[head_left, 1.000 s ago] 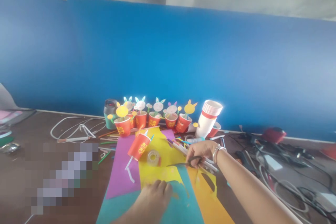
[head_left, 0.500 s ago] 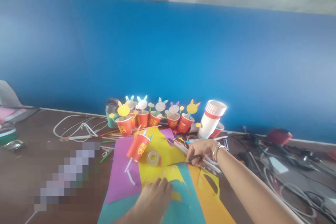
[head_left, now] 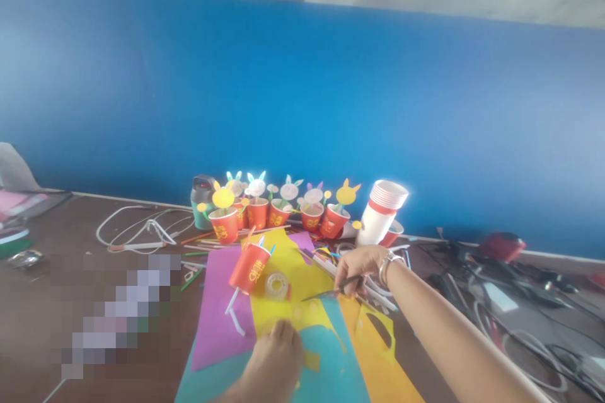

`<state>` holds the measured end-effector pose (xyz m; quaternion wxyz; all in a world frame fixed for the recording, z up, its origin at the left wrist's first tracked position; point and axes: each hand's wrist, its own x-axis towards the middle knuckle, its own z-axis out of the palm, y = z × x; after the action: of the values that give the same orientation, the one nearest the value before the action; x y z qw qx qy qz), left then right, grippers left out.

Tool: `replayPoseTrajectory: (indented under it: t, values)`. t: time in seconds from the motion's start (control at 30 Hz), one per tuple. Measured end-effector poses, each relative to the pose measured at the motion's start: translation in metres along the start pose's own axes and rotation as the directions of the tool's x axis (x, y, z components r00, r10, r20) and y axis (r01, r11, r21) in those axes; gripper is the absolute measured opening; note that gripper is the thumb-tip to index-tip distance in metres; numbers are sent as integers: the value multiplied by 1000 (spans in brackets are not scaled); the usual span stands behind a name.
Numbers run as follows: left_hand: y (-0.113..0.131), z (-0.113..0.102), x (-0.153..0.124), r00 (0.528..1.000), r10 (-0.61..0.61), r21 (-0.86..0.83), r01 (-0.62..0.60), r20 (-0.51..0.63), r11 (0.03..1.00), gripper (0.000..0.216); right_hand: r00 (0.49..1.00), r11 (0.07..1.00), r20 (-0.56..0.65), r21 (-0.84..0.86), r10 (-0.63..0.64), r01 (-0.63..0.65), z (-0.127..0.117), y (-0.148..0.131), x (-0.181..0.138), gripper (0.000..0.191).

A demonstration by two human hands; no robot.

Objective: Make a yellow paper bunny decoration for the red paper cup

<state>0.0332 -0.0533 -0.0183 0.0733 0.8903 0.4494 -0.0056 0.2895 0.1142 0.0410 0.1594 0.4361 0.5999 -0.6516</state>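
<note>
My right hand (head_left: 362, 266), with a bracelet at the wrist, is closed round the handles of dark scissors (head_left: 331, 293) whose blades point left over a yellow paper sheet (head_left: 288, 308). My left hand (head_left: 276, 359) rests near the bottom edge with curled fingers on the yellow and teal sheets (head_left: 331, 371); a small yellow scrap shows beside it. A clear tape roll (head_left: 276, 285) lies on the yellow sheet, and a tipped red paper cup (head_left: 249, 267) with straws lies just left of it.
A purple sheet (head_left: 220, 308) and an orange sheet (head_left: 378, 365) flank the pile. Red cups with paper bunnies (head_left: 283, 208) line the blue wall, beside a stack of white cups (head_left: 380, 217) and a green flask (head_left: 201, 198). Cables (head_left: 510, 302) sprawl at the right; a white cord (head_left: 137, 233) at the left.
My left hand has drawn back a little toward me on the sheets. The right hand with the scissors has shifted slightly; the view has drifted a bit.
</note>
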Motion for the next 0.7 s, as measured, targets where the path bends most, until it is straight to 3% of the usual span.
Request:
replayPoseTrajectory:
  t: [0.3,0.47,0.7]
  values:
    - [0,4,1,999,32,43,-31,-10,999,37,999,999,-36,36,-4,5,7,6,1,47]
    - [2,-2,0,1000,-14,40,14,8,999,37,998,999,-46,44,-29,31,9,5,-2,40]
    - [-3,0,-6,994,-27,10,29,-103,1000,55,993,993,-80,77,-84,91,6,6,-7,40]
